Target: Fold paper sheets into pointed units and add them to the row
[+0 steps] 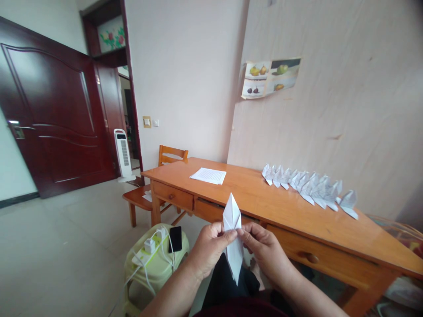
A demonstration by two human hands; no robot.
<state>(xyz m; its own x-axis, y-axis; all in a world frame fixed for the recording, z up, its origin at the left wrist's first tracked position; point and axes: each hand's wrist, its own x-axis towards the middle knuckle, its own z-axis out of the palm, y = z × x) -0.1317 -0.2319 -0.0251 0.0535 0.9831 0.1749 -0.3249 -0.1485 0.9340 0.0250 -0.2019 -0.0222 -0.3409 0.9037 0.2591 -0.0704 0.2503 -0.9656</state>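
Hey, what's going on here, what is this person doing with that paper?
A seated person is folding white paper. Both hands, left hand and right hand, pinch a long pointed folded piece at its middle, held upright over the lap. On the wooden table beside them, a row of finished paper figures lines the wall side, and a flat sheet lies further off.
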